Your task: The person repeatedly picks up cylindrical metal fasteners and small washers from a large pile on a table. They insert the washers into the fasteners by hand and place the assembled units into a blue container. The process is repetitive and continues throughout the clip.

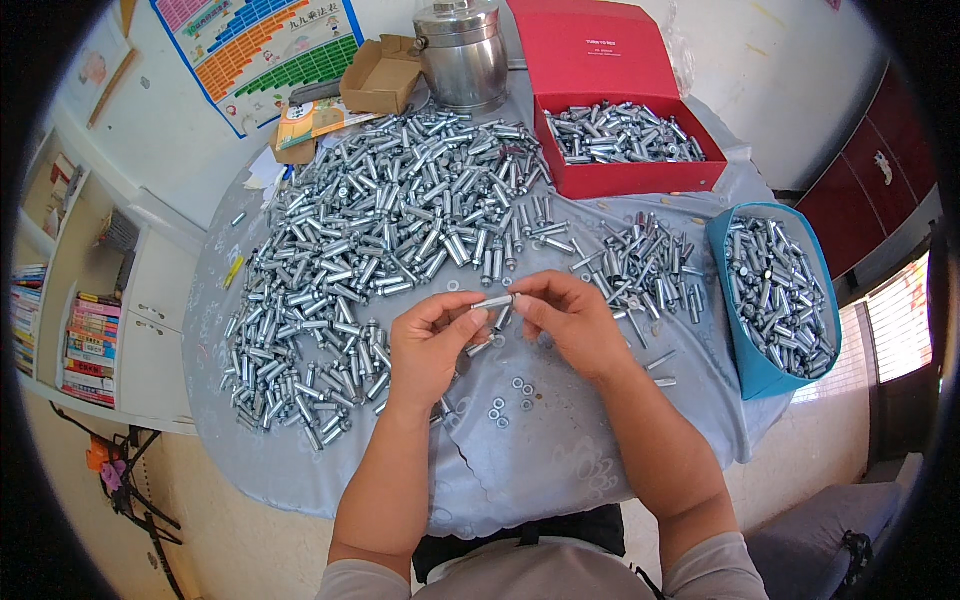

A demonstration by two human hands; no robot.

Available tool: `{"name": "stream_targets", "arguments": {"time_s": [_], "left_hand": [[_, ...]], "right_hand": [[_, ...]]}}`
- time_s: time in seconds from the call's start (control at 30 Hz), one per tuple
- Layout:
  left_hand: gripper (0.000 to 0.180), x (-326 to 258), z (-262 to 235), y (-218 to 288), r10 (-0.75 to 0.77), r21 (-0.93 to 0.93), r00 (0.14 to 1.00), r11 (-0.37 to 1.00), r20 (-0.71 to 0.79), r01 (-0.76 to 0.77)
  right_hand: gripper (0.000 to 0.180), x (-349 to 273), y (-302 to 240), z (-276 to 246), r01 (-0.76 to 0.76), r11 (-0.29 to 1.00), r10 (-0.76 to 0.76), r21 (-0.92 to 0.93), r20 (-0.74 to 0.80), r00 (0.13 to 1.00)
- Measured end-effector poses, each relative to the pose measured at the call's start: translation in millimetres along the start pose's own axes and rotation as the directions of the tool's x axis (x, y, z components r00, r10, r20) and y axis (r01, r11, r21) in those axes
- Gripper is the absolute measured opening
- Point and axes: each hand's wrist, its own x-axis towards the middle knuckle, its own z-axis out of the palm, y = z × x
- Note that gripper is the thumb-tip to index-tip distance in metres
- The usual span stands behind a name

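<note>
So I've got one shiny metal bolt (492, 302) pinched between both hands, right out in front of me over the table (560, 450). My left hand (432, 338) has its left end between thumb and fingers, and my right hand (567, 318) is clamped on the other end with the fingertips, so the two are close together with the bolt lying crosswise, nearly level.

Just beyond my left hand there's a massive heap of bolts (400, 195), spreading way over the left side. Past my right hand is a smaller pile of loose parts (650, 265), kinda scattered. A few nuts (527, 405) sit on the cloth between my forearms.

Two containers are full of the same sort of hardware: a red box (640, 181) at the back, lid up, and a teal bin (762, 372) on the right. Behind the heap there's a steel pot (465, 60) and a small cardboard box (378, 80).
</note>
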Motion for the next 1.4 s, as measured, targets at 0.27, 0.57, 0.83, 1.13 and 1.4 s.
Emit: {"name": "stream_targets", "arguments": {"time_s": [0.27,0.57,0.83,1.13,1.4], "left_hand": [[0.020,1.2,-2.5,0.4,-0.024,0.000,1.000,1.000,-0.013,0.024],[0.019,0.7,-1.1,2.3,-0.029,-0.015,1.000,0.999,-0.006,0.028],[0.017,0.2,-0.3,1.5,-0.027,-0.021,1.000,0.999,0.009,0.027],[0.017,0.4,-0.3,2.2,-0.044,-0.016,0.999,0.999,-0.014,0.043],[0.017,1.1,-0.5,1.3,-0.039,-0.031,0.999,0.999,-0.003,0.039]], "right_hand": [[0.027,-0.3,1.8,-4.0,-0.005,0.998,0.010,-0.069,0.066,0.998],[0.025,-0.7,2.2,-0.9,0.033,0.998,-0.032,-0.045,0.029,0.999],[0.021,0.7,2.5,-1.6,0.019,0.999,-0.019,-0.031,0.006,1.000],[0.021,0.9,1.7,0.8,0.077,0.996,-0.077,0.031,-0.001,0.997],[0.018,-0.6,-2.9,6.9,0.102,0.994,-0.098,0.046,-0.070,0.993]]}}
